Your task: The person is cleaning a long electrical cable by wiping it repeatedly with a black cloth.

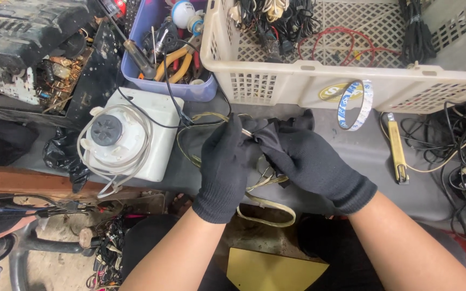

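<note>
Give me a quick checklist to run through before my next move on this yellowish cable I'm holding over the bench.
1. Both gloves on: ok. Left hand and right hand are covered in black gloves.
2. Grip on the cable: ok. Both hands pinch it near a bare metal tip.
3. Cable free of tangles: not ok. It loops below the hands and under the black wire.
4. Cable unplugged: cannot tell. Its far end is hidden.
5. Pliers within reach: ok. They lie in the purple tub ahead.
6. White appliance base out of the way: ok. It sits left of the hands.
</note>
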